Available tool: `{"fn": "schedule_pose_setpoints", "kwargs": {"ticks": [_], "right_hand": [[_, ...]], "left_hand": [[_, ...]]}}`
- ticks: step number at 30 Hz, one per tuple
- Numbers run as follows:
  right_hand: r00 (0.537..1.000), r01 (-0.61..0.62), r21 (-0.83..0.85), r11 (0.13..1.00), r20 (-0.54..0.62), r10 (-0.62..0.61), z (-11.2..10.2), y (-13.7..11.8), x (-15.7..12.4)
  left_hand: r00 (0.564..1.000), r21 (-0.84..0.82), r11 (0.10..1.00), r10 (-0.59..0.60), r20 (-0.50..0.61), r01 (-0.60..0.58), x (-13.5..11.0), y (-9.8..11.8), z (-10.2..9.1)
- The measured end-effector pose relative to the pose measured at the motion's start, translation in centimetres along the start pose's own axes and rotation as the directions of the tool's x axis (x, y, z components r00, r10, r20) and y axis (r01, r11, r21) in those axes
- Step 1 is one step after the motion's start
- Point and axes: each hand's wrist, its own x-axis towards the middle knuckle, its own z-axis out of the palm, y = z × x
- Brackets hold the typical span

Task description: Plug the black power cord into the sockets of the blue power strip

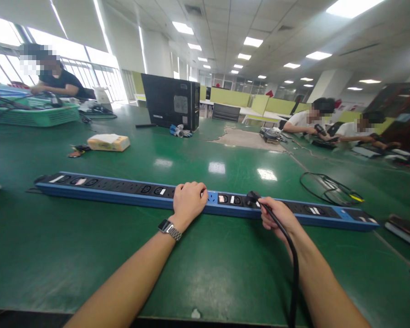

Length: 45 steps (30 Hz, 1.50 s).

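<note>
A long blue power strip [105,199] with black sockets and several white labels lies across the green table in front of me. My left hand [190,200] is closed over its middle, the fingers curled over the far edge and a metal-band watch on the wrist. Right of that, my right hand [276,215] grips a thick black power cord [295,273] just behind its plug. The black plug [252,198] sits at a socket on the strip's top, and I cannot tell how deep it is. From my hand the cord runs down past the near table edge.
A black computer tower [171,102] stands at the back, gloves [181,131] beside it. Left are a tissue pack [108,143] and a green basket [37,117] of cables. Coiled cable [328,187] and a dark flat object [406,232] lie right. Several people work around the table.
</note>
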Motion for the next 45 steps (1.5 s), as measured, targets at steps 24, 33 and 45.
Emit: {"fn": "schedule_pose_setpoints", "kwargs": {"ticks": [24,33,45], "right_hand": [[0.999,0.05,0.065,0.997,-0.025,-0.048,-1.6,1.9,0.0],[0.986,0.154,-0.028,0.988,-0.059,-0.155,-0.6,1.6,-0.8],[0.98,0.196,-0.063,0.979,-0.033,-0.198,0.1,1.6,-0.2]], "left_hand": [[1.0,-0.015,1.0,-0.009,0.014,0.01,0.0,0.1,-0.2],[1.0,-0.017,1.0,0.009,-0.013,-0.01,-0.1,-0.1,0.1],[1.0,-0.027,1.0,0.0,-0.002,0.0,0.0,0.0,0.0]]}}
